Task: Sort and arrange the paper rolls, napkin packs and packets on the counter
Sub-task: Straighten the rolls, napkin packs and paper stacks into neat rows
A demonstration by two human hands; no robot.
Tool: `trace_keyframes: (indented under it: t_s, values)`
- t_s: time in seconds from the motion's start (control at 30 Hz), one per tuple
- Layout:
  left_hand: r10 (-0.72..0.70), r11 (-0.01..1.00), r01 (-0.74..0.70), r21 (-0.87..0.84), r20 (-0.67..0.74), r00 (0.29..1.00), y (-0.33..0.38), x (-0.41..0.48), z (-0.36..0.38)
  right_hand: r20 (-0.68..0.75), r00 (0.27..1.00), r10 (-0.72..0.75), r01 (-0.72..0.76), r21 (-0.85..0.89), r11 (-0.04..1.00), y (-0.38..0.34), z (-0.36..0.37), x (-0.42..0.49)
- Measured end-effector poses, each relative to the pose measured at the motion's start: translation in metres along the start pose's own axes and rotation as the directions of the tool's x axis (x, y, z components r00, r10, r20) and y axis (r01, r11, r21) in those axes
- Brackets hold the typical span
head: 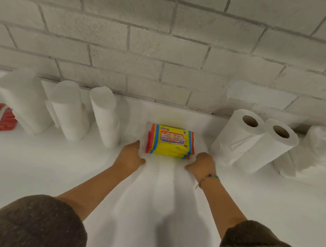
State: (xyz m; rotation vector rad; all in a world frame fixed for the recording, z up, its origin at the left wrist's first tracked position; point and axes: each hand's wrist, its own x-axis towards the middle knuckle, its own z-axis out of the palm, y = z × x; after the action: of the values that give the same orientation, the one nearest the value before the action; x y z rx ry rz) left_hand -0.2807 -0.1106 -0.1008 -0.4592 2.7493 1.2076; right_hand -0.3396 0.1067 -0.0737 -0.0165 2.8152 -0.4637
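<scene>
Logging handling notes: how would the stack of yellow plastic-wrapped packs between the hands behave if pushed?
The stack of yellow plastic-wrapped packs looks soft, probably light. Its glossy layers may slide apart when pushed. Lying flat, it is unlikely to roll or tip.

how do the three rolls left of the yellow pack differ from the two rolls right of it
The left rolls show plain white tops; the right rolls show brown cardboard cores. The left rolls stand with gaps between their tops; the right rolls touch. All are white and upright along the wall.
</scene>
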Motion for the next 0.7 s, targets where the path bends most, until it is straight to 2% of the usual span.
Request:
trace_keyframes:
  t_s: [0.13, 0.23, 0.33, 0.5, 0.6, 0.7]
  values:
    - [-0.07, 0.994, 0.07, -0.087, 0.003, 0.998, -0.033, -0.035, -0.013, -0.009, 0.997, -0.081, 0.081, -0.001, 0.997, -0.003, 0.023, -0.023]
    - [-0.13, 0.98, 0.121, -0.157, -0.049, 0.99, -0.062, -0.061, -0.034, -0.027, 0.989, -0.147, 0.15, 0.137, 0.979, -0.025, 0.044, -0.041]
    - [-0.171, 0.967, 0.148, -0.21, -0.098, 0.98, -0.091, -0.077, -0.06, 0.028, 0.977, -0.214, 0.2, 0.254, 0.946, -0.058, 0.061, -0.056]
    - [-0.214, 0.952, 0.177, -0.25, -0.132, 0.968, -0.133, -0.085, -0.099, 0.063, 0.954, -0.293, 0.253, 0.352, 0.901, -0.118, 0.093, -0.068]
    - [-0.232, 0.938, 0.186, -0.291, -0.133, 0.964, -0.161, -0.083, -0.129, 0.051, 0.962, -0.268, 0.216, 0.459, 0.862, -0.156, 0.108, -0.07]
    - [-0.241, 0.935, 0.19, -0.299, -0.145, 0.96, -0.195, -0.076, -0.164, 0.012, 0.988, -0.154, 0.114, 0.613, 0.782, -0.19, 0.117, -0.067]
